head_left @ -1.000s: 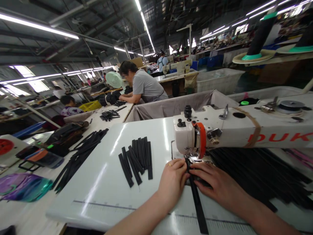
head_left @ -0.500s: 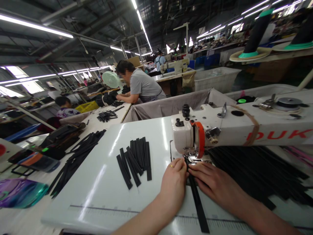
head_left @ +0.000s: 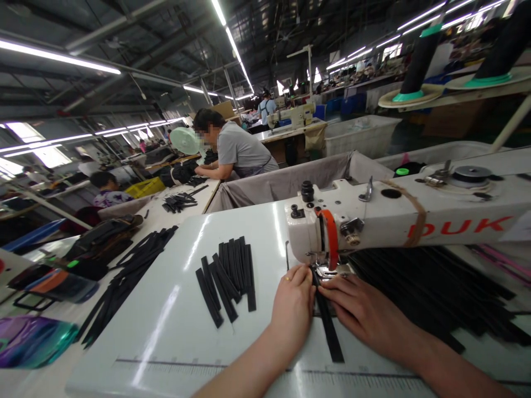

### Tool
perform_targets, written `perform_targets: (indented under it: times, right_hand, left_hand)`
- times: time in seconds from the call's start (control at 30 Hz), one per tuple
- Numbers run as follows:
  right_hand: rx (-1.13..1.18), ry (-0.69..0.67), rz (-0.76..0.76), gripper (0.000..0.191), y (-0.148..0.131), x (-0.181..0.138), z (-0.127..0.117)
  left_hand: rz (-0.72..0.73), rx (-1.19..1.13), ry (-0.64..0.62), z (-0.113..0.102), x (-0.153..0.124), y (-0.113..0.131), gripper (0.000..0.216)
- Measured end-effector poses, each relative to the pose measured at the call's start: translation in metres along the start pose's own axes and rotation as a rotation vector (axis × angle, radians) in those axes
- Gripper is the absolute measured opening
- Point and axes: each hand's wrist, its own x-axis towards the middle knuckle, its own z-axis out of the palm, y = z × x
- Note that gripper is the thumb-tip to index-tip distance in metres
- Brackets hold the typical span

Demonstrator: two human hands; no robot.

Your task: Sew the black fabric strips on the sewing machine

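A long black strip (head_left: 329, 331) lies on the white table and runs up under the presser foot of the white sewing machine (head_left: 398, 221). My left hand (head_left: 292, 307) rests on the strip's left edge just before the foot, fingers curled and pressed on it. My right hand (head_left: 363, 312) lies flat on the strip's right side, fingers stretched toward the foot. Both hands touch the strip close to the needle.
A bundle of short black strips (head_left: 228, 276) lies left of my hands. Long black strips (head_left: 440, 287) pile behind the machine on the right, more (head_left: 124, 276) at the left edge. A grey fabric bin (head_left: 290, 179) stands behind. A person (head_left: 240, 149) works at the neighbouring table.
The black strip has fed forward under the foot; less of it trails toward me. Both hands have stayed beside the foot. The view has shifted slightly.
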Motion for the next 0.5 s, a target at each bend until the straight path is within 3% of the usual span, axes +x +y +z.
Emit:
perform_targets:
  times: [0.33, 0.5]
  right_hand:
    - [0.237, -0.022, 0.027, 0.02, -0.0059, -0.0019, -0.0077]
    - [0.223, -0.024, 0.028, 0.019, -0.0035, -0.0013, -0.0078]
  left_hand:
    - [-0.036, 0.001, -0.03, 0.0009, -0.0035, 0.003, 0.021]
    - [-0.047, -0.008, -0.03, 0.0002, -0.0039, 0.0044, 0.021]
